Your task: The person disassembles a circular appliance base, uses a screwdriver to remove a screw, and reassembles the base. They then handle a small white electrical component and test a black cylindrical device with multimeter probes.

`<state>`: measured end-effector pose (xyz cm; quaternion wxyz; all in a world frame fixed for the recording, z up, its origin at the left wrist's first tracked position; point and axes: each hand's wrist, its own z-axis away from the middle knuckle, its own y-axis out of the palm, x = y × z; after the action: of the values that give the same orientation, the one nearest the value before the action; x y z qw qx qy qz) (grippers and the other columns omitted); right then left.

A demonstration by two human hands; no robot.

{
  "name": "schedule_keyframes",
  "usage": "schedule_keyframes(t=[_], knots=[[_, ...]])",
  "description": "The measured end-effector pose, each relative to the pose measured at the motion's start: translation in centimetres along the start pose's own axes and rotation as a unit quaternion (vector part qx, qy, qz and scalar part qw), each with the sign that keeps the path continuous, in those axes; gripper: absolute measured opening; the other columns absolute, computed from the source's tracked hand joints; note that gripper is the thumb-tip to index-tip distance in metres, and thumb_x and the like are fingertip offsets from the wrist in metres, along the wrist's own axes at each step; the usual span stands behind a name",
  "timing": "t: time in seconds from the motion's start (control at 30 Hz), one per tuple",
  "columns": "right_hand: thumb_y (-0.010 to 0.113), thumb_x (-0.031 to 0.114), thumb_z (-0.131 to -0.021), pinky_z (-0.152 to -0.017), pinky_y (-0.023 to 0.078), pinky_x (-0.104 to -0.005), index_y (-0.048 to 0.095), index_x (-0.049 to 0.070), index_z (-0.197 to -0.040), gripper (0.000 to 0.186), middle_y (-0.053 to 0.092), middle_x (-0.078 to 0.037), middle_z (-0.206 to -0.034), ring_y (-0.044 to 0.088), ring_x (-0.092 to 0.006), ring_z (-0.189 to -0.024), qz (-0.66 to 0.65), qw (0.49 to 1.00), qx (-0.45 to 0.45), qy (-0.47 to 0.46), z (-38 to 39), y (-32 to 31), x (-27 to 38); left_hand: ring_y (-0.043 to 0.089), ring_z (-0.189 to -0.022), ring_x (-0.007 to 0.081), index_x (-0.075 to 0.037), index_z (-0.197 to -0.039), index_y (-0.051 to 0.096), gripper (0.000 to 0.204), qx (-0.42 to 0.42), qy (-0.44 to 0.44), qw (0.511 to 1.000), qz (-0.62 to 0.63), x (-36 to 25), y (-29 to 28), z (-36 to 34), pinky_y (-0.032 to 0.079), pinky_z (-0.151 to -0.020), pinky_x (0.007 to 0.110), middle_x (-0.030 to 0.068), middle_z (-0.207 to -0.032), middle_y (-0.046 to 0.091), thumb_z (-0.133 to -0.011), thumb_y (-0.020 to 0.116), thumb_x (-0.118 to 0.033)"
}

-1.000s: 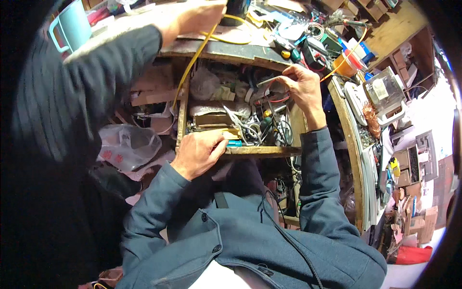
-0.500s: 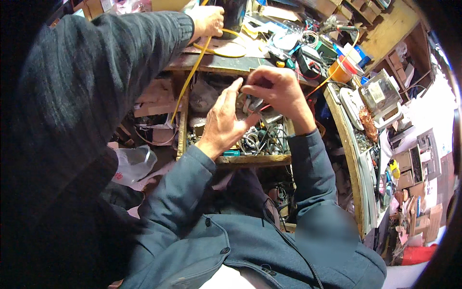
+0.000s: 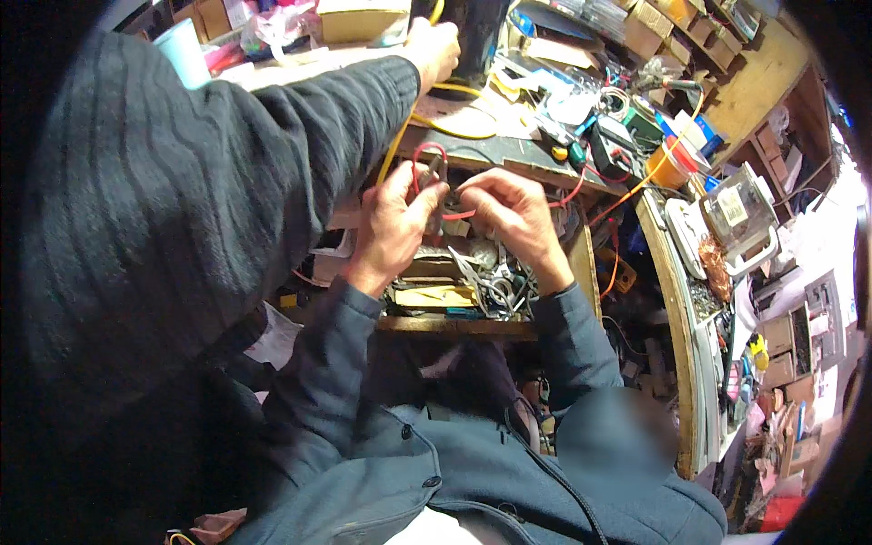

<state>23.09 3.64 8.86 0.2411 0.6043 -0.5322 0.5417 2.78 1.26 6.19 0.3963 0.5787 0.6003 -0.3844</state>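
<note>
My left hand (image 3: 392, 227) is closed at the front of the bench, thumb and fingers pinched on a red wire (image 3: 429, 145) that loops up above them. A dark, narrow piece (image 3: 437, 171) stands up at its fingertips; its kind is unclear. Just to the right, my right hand (image 3: 516, 218) is closed with fingertips together, and what they pinch is too small to make out. A short red stretch of lead passes between the two hands. Below them, an open drawer (image 3: 436, 325) holds pliers (image 3: 468, 272), a yellow item (image 3: 436, 297) and other metal tools.
A co-worker's dark-sleeved arm (image 3: 336, 104) reaches in from the left, its hand (image 3: 434, 50) on a yellow cable (image 3: 392, 145) beside a dark cylinder (image 3: 481, 41). A black meter-like box (image 3: 610, 145) and an orange tub (image 3: 670, 163) stand at the right. A pale cup (image 3: 184, 53) is far left.
My left hand has gone from spread fingers to a pinch on the red wire. My hands have drawn apart a little. The view has shifted, showing more of the bench and the co-worker's arm.
</note>
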Motion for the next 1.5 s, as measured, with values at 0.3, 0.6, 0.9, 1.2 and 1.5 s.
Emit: schedule_keyframes(t=[0.3,0.6,0.9,1.2,1.5], knots=[[0.066,0.013,-0.104,-0.063,0.05,-0.0232,0.07,0.001,-0.102,0.013,0.071,-0.003,-0.087,0.063,-0.0072,-0.072,-0.04,0.998,-0.024,-0.03,-0.7,2.2,-3.1,0.066,-0.083,0.0162,0.001,-0.108,0.07,0.024,-0.024,0.075,0.97,-0.228,0.1,-0.8,1.6,0.054,-0.076,0.032,0.0085,-0.096,0.07,-0.094,0.077,-0.017],[0.069,0.016,-0.103,-0.043,0.043,-0.0201,0.056,0.007,-0.098,0.017,0.072,-0.008,-0.081,0.057,-0.0066,-0.05,-0.153,0.973,-0.172,0.004,0.4,-1.0,-2.0,0.05,-0.058,0.0053,-0.007,-0.11,0.069,0.024,-0.043,-0.202,0.978,0.007,3.8,-1.9,0.9,0.04,-0.05,0.022,-0.003,-0.075,0.057,-0.104,0.063,-0.03],[0.059,0.023,-0.109,-0.042,0.036,-0.0199,0.057,0.007,-0.117,0.018,0.066,-0.002,-0.067,0.057,-0.0043,-0.054,-0.093,0.983,-0.15,0.05,1.0,-1.4,-2.6,0.051,-0.056,0.0051,-0.006,-0.108,0.066,0.015,0.026,-0.286,0.943,0.169,4.0,0.4,3.0,0.04,-0.049,0.021,0.0001,-0.079,0.065,-0.105,0.062,-0.02],[0.072,0.032,-0.1,-0.041,0.035,-0.022,0.064,0.009,-0.09,0.026,0.061,0.001,-0.065,0.047,-0.0033,-0.048,-0.21,0.964,0.029,0.16,2.3,-2.4,-3.1,0.062,-0.06,0.0054,-0.012,-0.15,0.056,0.043,0.087,-0.263,0.931,0.236,0.8,2.1,2.5,0.046,-0.05,0.018,0.0038,-0.09,0.072,-0.11,0.058,-0.026],[0.072,0.029,-0.1,-0.042,0.037,-0.0172,0.07,0.004,-0.096,0.026,0.066,0.001,-0.07,0.054,-0.0029,-0.05,-0.375,0.915,-0.019,0.15,1.3,-0.1,-3.9,0.068,-0.089,0.0453,0.001,-0.141,0.049,0.039,0.147,0.079,0.944,-0.285,-0.4,4.3,2.8,0.054,-0.074,0.051,0.0266,-0.096,0.068,-0.105,0.051,-0.013]])
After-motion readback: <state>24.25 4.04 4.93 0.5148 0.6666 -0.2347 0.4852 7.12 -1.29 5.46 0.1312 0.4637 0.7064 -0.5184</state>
